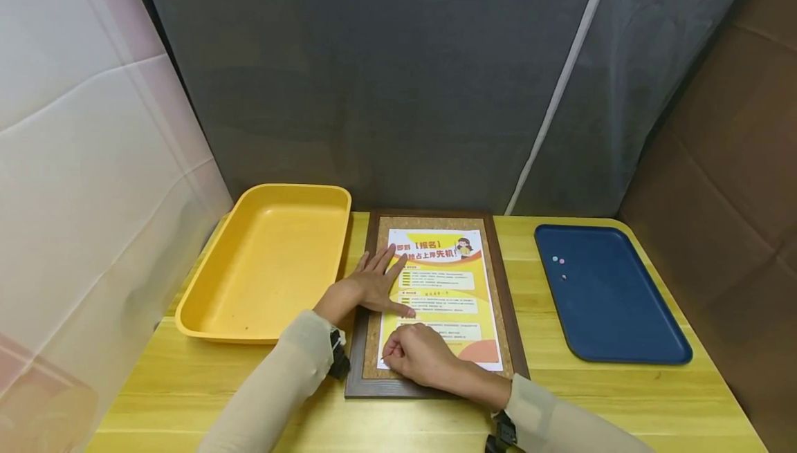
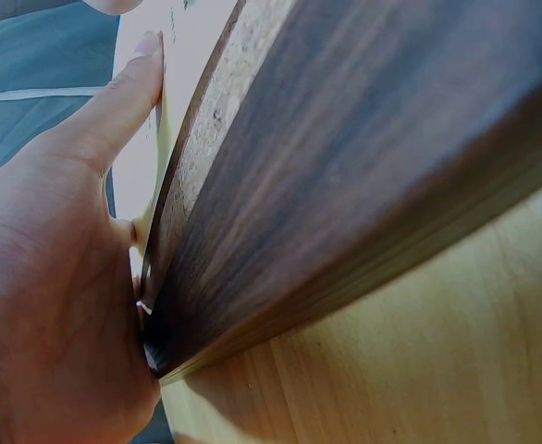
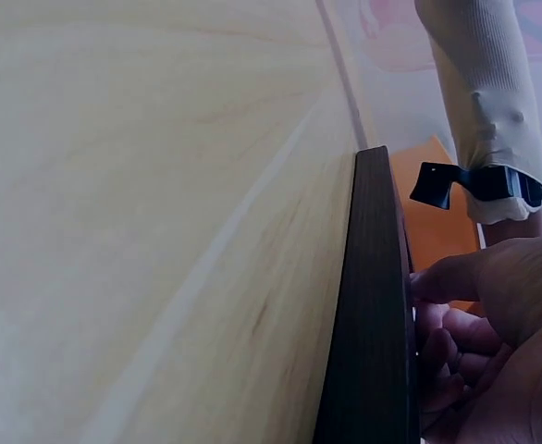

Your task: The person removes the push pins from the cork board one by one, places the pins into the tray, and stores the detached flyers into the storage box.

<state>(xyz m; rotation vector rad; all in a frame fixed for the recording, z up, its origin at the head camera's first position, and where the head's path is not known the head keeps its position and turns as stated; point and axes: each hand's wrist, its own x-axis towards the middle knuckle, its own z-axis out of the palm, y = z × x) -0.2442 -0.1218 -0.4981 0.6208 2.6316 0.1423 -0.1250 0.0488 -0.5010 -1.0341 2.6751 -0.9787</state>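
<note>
A yellow-and-white printed poster [image 1: 445, 287] lies on a cork board [image 1: 429, 223] with a dark wooden frame [image 1: 512, 321]. My left hand [image 1: 372, 287] rests with spread fingers on the poster's left side. The left wrist view has its thumb [image 2: 123, 102] on the paper, beside the frame [image 2: 345, 166]. At the poster's lower left corner, my right hand [image 1: 423, 355] has curled fingers, thumb and forefinger pinching a small pin mostly hidden by the fingertips. In the right wrist view those curled fingers [image 3: 447, 342] are just behind the frame's near edge [image 3: 373, 305].
Left of the board stands a deep yellow tray [image 1: 261, 273]. A flat blue tray [image 1: 613, 294] lies on the right, with several small round pieces [image 1: 558, 260] near its left side. All rest on a wooden table [image 1: 579, 398], with a dark grey cloth [image 1: 373, 93] behind.
</note>
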